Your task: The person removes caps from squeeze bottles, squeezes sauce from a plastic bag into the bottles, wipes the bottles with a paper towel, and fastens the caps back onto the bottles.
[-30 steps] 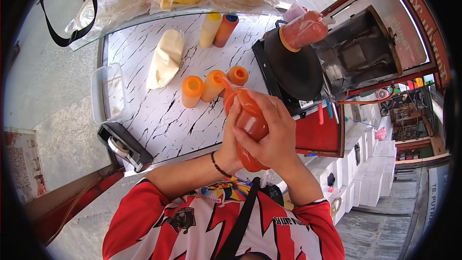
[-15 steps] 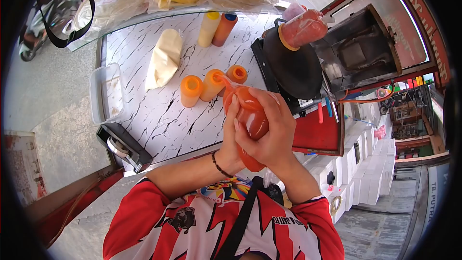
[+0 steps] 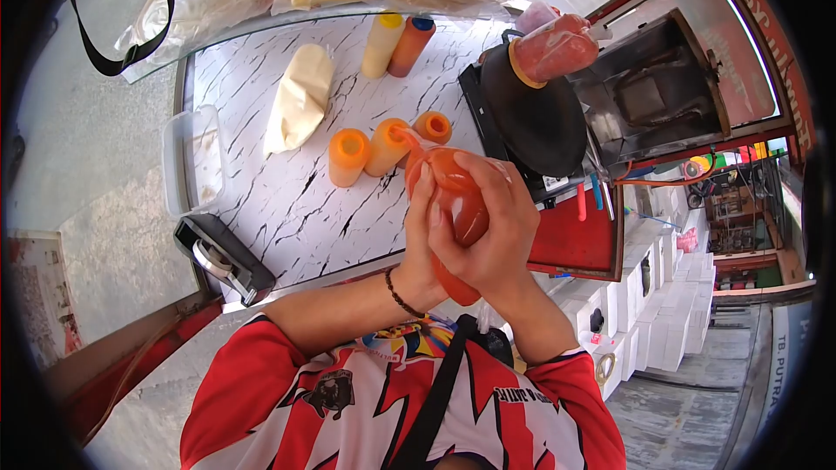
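Note:
Both hands are wrapped around a plastic bag of orange-red sauce (image 3: 463, 205). Its narrow end reaches the open mouth of the middle squeeze bottle (image 3: 384, 158). On the near-left side, my left hand (image 3: 420, 252) pinches the bag's neck, a dark braided bracelet on its wrist. My right hand (image 3: 498, 228) grips the full part of the bag from the other side, fingers closed over it. An uncapped orange bottle (image 3: 347, 171) stands left of the middle one, and another uncapped bottle (image 3: 434, 126) is to its right, partly hidden by the bag.
On the marbled tabletop (image 3: 287, 200) lie a cream-coloured bag (image 3: 299, 104), a plastic tub (image 3: 178, 170) and a tape dispenser (image 3: 225, 259). Behind stand a yellow-capped bottle (image 3: 382, 48) and a blue-capped bottle (image 3: 411, 50). A black pan (image 3: 544, 126) sits right, with a red-filled bag (image 3: 557, 50) on it.
My hands stay around the sauce bag, its narrow end still at the middle bottle. The view has shifted slightly. A motorcycle in the street at the left has gone from sight.

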Available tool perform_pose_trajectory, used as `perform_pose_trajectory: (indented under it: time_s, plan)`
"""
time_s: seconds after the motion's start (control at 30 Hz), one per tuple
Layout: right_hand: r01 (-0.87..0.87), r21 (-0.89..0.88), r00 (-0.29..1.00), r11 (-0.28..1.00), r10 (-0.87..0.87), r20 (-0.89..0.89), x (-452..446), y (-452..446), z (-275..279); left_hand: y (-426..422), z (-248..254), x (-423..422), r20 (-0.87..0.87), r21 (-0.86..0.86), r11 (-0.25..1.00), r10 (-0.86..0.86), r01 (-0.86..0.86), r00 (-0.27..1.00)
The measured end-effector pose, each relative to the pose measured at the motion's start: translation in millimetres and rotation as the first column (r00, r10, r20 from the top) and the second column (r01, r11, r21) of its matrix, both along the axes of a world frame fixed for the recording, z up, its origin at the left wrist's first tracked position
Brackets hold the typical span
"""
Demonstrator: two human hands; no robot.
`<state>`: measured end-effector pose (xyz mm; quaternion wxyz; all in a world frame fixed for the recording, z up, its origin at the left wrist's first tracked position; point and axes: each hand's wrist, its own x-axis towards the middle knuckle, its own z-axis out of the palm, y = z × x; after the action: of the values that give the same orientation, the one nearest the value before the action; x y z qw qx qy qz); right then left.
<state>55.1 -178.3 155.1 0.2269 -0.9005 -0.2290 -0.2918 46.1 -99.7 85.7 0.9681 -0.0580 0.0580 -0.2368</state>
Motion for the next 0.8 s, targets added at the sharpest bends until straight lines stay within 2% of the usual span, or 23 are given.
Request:
perform_pose_trajectory:
  time_s: [0.33,0.43,0.53,0.8]
  plan:
    - [0.004,0.028,1.000,1.000,-0.005,0.031,4.0,-2.8,-3.2,-1.8,4.6,3.5,-0.017,-0.011,0.999,0.036,-0.036,0.999]
    - [0.034,0.032,0.998,0.999,-0.033,-0.053,-0.7,-1.4,1.7,-4.0,5.4,4.0,-0.019,-0.010,0.999,0.048,-0.048,0.999]
    - [0.042,0.037,0.997,0.998,-0.039,-0.059,-1.1,-1.5,1.9,-5.3,4.0,4.5,-0.013,-0.017,0.998,0.057,-0.057,0.998]
    - [0.006,0.054,1.000,0.999,-0.005,-0.006,2.9,-1.9,0.4,-5.9,4.9,3.7,-0.013,-0.023,0.998,0.057,-0.057,0.998]
